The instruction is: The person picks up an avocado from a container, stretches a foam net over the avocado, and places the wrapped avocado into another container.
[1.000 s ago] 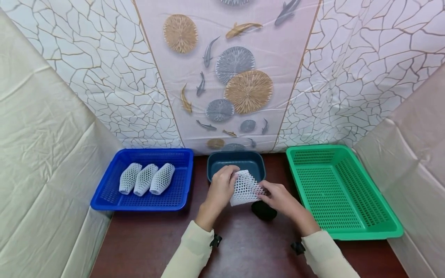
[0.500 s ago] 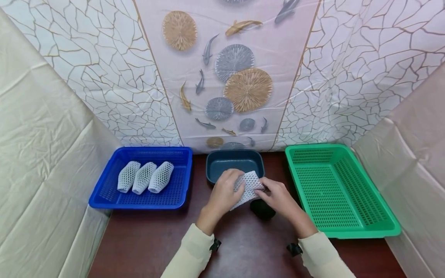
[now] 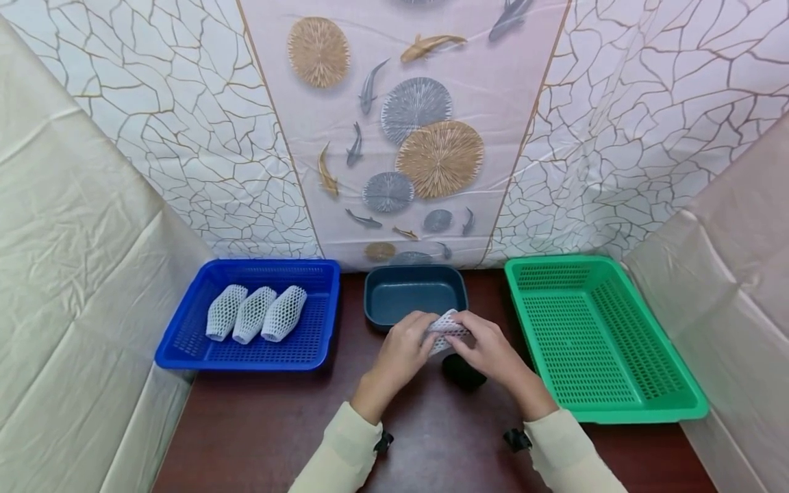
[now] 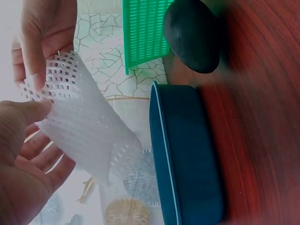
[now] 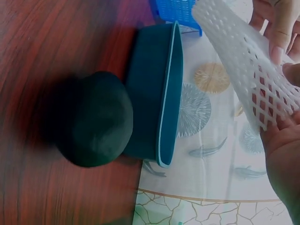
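Note:
Both my hands hold a white foam fruit net (image 3: 440,346) above the table. My left hand (image 3: 399,349) pinches it on one side, thumb against the mesh in the left wrist view (image 4: 89,126). At its mesh end my right hand (image 3: 493,346) grips it, with the fingers behind the holes in the right wrist view (image 5: 234,51). The net looks flattened and partly folded. Just below my right hand, a dark green, smooth oval thing like an avocado (image 3: 462,375) lies on the table; the left wrist view shows that oval thing (image 4: 193,35) from its side.
Behind my hands stands a dark teal tub (image 3: 414,274). A blue basket (image 3: 246,363) on the left holds 3 white foam nets (image 3: 253,316). To the right is a green basket (image 3: 641,414). Patterned cloth (image 3: 394,150) hangs behind the reddish-brown table (image 3: 277,424).
The foam net was spread wider and has been turned and folded smaller between my hands. My hands have come closer together. The oval thing stays where it was.

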A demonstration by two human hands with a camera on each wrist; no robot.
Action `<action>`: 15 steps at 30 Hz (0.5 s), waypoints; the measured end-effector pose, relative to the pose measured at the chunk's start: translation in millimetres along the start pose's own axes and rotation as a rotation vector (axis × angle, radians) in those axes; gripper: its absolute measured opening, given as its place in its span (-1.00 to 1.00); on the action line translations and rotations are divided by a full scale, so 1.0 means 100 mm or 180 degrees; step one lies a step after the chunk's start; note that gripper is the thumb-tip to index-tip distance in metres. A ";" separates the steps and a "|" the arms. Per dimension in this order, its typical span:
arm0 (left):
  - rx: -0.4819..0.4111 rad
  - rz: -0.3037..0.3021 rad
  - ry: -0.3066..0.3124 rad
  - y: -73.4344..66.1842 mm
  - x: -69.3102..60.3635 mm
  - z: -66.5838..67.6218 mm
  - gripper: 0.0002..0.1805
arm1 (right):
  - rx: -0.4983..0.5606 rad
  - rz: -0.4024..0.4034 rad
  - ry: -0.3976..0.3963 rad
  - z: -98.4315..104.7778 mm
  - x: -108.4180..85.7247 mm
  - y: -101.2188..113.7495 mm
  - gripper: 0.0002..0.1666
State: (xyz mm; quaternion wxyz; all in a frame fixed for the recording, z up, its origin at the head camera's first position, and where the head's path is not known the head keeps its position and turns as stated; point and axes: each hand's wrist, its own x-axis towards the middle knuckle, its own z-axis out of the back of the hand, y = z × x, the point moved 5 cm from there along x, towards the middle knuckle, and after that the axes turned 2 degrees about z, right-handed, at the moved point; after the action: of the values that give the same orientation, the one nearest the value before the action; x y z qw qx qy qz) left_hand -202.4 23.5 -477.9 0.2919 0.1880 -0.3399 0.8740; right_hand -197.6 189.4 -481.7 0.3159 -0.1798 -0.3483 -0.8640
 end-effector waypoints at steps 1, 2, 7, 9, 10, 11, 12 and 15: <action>-0.0035 0.0017 -0.0018 0.01 0.00 0.00 -0.76 | -0.0049 0.0026 0.0015 0.00 0.00 0.00 -0.58; -0.0057 0.0027 -0.0058 0.01 0.00 0.00 -0.78 | -0.0084 0.0022 0.0047 0.00 -0.01 0.00 -0.55; -0.0150 0.0047 -0.0263 0.06 0.02 0.05 -0.83 | -0.0220 -0.0215 0.0329 -0.03 -0.06 -0.06 -0.50; -0.0183 0.0061 -0.0335 0.08 0.02 0.07 -0.83 | -0.0292 -0.0227 0.0383 -0.04 -0.10 -0.09 -0.55; -0.0194 0.0071 -0.0371 0.09 0.02 0.08 -0.83 | -0.0341 -0.0211 0.0388 -0.04 -0.12 -0.11 -0.58; -0.0207 0.0086 -0.0396 0.10 0.01 0.09 -0.83 | -0.0370 -0.0194 0.0381 -0.05 -0.14 -0.12 -0.61; -0.0228 0.0105 -0.0413 0.11 0.02 0.10 -0.83 | -0.0389 -0.0176 0.0365 -0.05 -0.16 -0.14 -0.64; -0.0256 0.0168 -0.0438 0.13 0.01 0.13 -0.83 | -0.0419 -0.0155 0.0297 -0.06 -0.22 -0.18 -0.69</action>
State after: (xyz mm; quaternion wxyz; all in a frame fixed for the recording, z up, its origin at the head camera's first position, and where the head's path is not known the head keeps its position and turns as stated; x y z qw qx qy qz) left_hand -210.3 7.0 -474.6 0.2521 0.2267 -0.3989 0.8520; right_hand -194.3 204.1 -506.4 0.2981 -0.1512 -0.2799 -0.8999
